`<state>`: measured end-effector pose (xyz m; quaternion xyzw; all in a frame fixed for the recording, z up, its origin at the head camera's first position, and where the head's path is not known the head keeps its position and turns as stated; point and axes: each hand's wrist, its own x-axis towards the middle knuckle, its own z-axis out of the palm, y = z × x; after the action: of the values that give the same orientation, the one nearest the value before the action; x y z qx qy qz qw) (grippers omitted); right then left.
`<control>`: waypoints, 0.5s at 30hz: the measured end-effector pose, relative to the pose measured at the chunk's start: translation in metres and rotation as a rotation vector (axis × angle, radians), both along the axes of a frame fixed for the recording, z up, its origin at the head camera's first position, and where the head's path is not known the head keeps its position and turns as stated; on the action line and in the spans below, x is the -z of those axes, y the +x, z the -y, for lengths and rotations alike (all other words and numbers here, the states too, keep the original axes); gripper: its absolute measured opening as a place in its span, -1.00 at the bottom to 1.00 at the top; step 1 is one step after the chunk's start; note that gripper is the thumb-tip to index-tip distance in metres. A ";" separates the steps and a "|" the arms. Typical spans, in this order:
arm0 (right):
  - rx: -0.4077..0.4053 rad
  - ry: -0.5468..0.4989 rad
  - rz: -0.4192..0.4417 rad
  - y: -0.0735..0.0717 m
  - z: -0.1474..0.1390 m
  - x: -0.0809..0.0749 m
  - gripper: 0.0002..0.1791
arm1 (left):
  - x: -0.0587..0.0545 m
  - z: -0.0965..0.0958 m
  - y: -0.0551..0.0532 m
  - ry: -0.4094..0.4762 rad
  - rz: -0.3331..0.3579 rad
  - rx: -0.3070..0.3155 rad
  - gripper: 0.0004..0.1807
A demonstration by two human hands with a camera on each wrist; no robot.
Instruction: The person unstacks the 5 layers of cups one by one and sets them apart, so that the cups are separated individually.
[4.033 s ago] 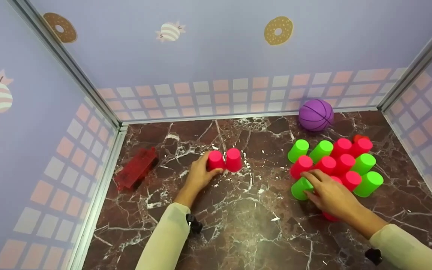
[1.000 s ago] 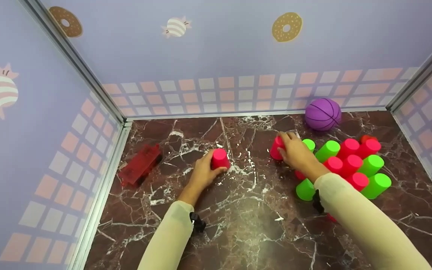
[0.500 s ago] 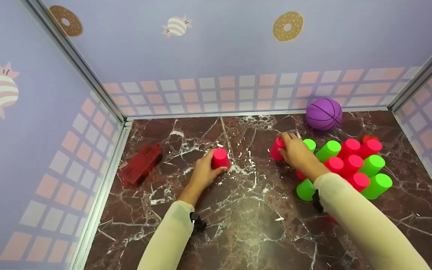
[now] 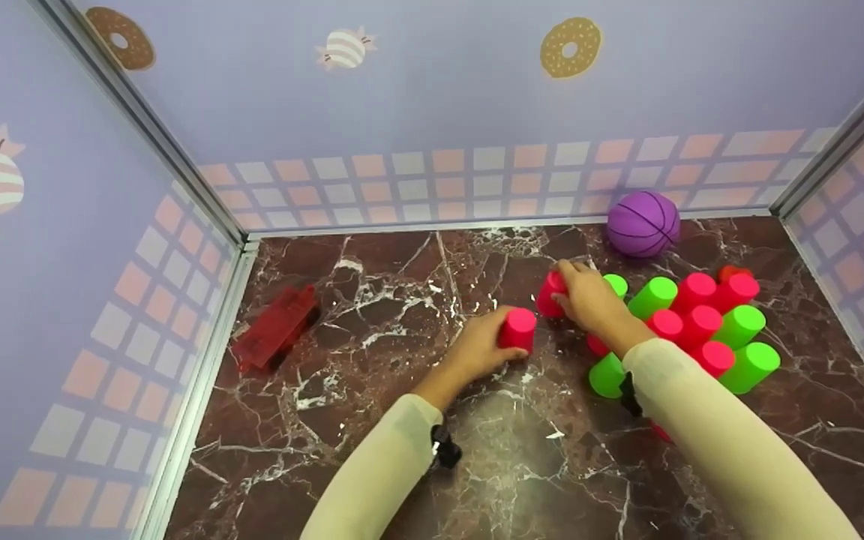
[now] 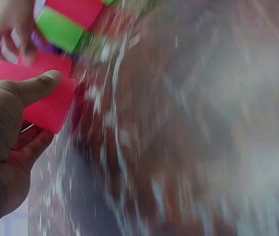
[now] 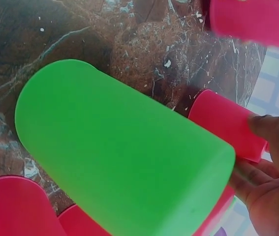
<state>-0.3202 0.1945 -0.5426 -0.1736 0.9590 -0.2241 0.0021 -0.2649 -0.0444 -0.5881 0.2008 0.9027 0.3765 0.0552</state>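
My left hand (image 4: 479, 345) grips an upside-down pink cup (image 4: 520, 331) between thumb and fingers, in the middle of the table. In the left wrist view the thumb lies along that cup's (image 5: 46, 101) side. My right hand (image 4: 594, 298) pinches a second upside-down pink cup (image 4: 551, 295) at the left side of the cup group. In the right wrist view the thumb and fingers close on this cup (image 6: 228, 125), while a green cup (image 6: 124, 147) fills the foreground. The two held cups stand close, with a narrow gap between them in the head view.
Several upside-down green cups (image 4: 751, 367) and pink cups (image 4: 700, 325) crowd the right side, partly hidden by my right sleeve. Behind them sits a purple ball (image 4: 643, 223) near the back wall. A small red object (image 4: 734, 273) peeks out behind the cups. A translucent red block (image 4: 276, 328) lies far left.
My left hand has carried its pink cup rightward, close to the right hand's cup. Earlier, the right hand moved from the green cup to the pink cup beside the group; lately it holds still.
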 end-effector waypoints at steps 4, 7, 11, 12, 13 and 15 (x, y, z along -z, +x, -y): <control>-0.006 0.019 0.004 0.000 0.000 -0.009 -0.53 | 0.012 -0.030 -0.009 -0.025 -0.070 0.082 -0.30; -0.022 0.022 -0.004 -0.002 0.000 -0.013 -0.56 | 0.013 -0.045 -0.013 -0.064 -0.077 0.104 -0.32; -0.033 0.011 -0.011 -0.005 0.000 -0.016 -0.60 | 0.000 -0.058 -0.013 -0.125 -0.048 0.095 -0.31; -0.033 0.010 -0.010 -0.005 0.000 -0.016 -0.60 | -0.001 -0.061 -0.015 -0.139 -0.043 0.092 -0.30; -0.032 0.007 -0.008 -0.005 0.000 -0.016 -0.60 | -0.001 -0.064 -0.016 -0.147 -0.041 0.089 -0.30; -0.027 0.000 -0.001 -0.005 0.001 -0.015 -0.59 | 0.001 -0.069 -0.018 -0.165 -0.044 0.082 -0.29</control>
<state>-0.3253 0.1936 -0.5272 -0.1866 0.9566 -0.2239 0.0047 -0.2831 0.0244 -0.5894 0.2407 0.9227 0.2936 0.0670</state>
